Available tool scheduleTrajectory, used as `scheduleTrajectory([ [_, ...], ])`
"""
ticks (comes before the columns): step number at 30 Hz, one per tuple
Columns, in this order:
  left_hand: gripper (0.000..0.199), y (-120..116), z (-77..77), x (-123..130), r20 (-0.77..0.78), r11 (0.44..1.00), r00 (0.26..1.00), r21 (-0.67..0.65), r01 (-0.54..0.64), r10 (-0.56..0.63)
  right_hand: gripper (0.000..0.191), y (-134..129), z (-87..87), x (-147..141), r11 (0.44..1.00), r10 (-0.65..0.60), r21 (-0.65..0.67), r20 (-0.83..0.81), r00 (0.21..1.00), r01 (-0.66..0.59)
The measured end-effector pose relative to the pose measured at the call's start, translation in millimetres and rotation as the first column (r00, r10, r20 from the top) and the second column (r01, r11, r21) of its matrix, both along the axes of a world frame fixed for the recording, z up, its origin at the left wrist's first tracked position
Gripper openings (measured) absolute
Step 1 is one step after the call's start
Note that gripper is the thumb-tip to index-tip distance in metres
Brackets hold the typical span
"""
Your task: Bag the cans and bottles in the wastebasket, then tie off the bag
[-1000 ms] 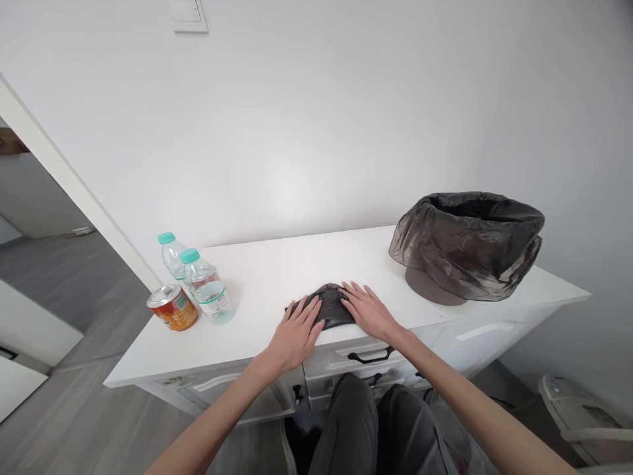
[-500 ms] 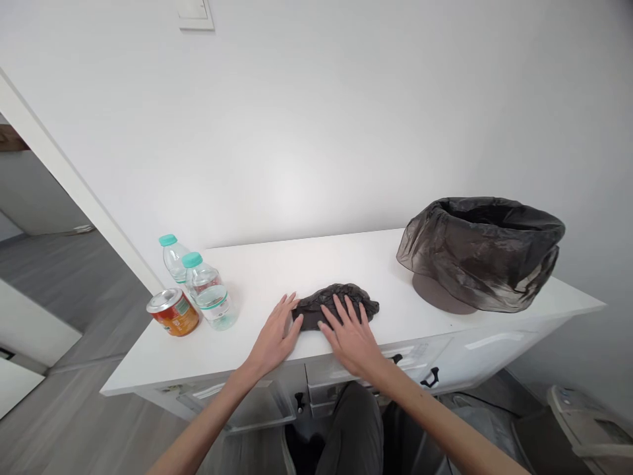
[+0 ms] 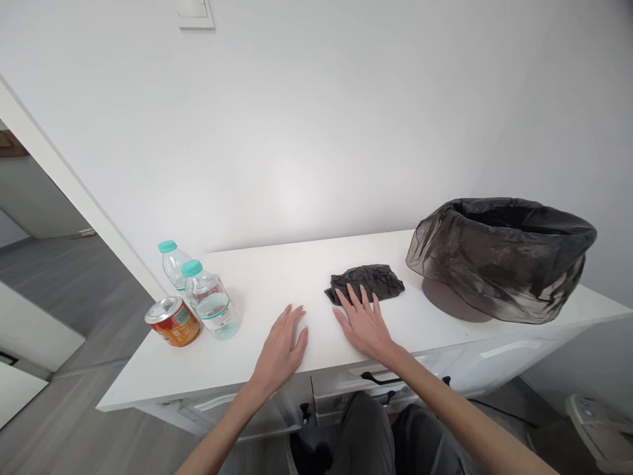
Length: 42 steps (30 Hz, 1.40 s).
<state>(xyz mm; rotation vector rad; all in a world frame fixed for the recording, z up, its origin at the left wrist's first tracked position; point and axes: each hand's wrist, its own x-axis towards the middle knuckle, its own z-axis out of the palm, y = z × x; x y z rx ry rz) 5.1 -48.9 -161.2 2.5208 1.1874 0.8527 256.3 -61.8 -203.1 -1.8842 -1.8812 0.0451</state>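
Observation:
A crumpled, flattened black plastic bag lies on the white cabinet top, right of the middle. My right hand rests with spread fingers, their tips touching the bag's near edge. My left hand lies flat on the surface to the left, apart from the bag and holding nothing. On the right stands a bin with a black bag liner folded over its rim.
At the left end stand two clear plastic bottles with turquoise caps and a red-orange can. Black handles stick out from the cabinet front. A white wall rises behind, with a switch.
The black bag has shifted right and away from me, with my right hand on its edge. My left hand has come off the bag and lies on the bare surface.

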Motion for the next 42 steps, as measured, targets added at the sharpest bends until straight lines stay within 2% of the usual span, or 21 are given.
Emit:
scheduleTrajectory([
  [3, 0.038, 0, 1.0, 0, -0.017, 1.000, 1.000, 0.014, -0.003, 0.003, 0.074, 12, 8.8, 12, 0.999, -0.004, -0.047, -0.025, 1.000, 0.003],
  [7, 0.038, -3, 3.1, 0, -0.037, 0.999, 0.999, 0.044, 0.002, 0.000, 0.073, 42, 18.3, 70, 0.993, -0.008, -0.117, 0.032, 0.999, 0.012],
  [11, 0.039, -6, 4.6, 1, -0.078, 0.998, 0.997, 0.063, 0.023, -0.018, 0.070, 66, 12.6, 119, 0.981, -0.091, -0.158, 0.117, 0.989, 0.109],
  [14, 0.039, -6, 3.6, 3, -0.110, 0.998, 0.994, 0.058, 0.006, 0.000, 0.070, 71, 4.5, 131, 0.979, -0.125, -0.140, 0.139, 0.982, 0.145],
  [21, 0.045, -2, -5.6, 6, -0.229, 0.993, 0.973, 0.117, 0.014, 0.013, 0.074, 61, -6.5, 124, 0.978, -0.141, -0.131, 0.165, 0.976, 0.163],
  [27, 0.049, 3, -12.8, 6, -0.274, 0.986, 0.962, 0.166, 0.032, 0.015, 0.079, 40, -11.2, 107, 0.981, -0.128, -0.128, 0.145, 0.981, 0.147],
  [35, 0.053, 5, -9.0, 6, -0.352, 0.986, 0.935, 0.165, 0.020, 0.040, 0.083, 5, 4.4, 71, 0.980, -0.062, -0.180, 0.104, 0.993, 0.081],
  [42, 0.054, 2, -3.4, 4, -0.365, 0.986, 0.930, 0.166, 0.026, 0.036, 0.081, -11, 16.0, 54, 0.980, -0.030, -0.192, 0.123, 0.992, 0.054],
])
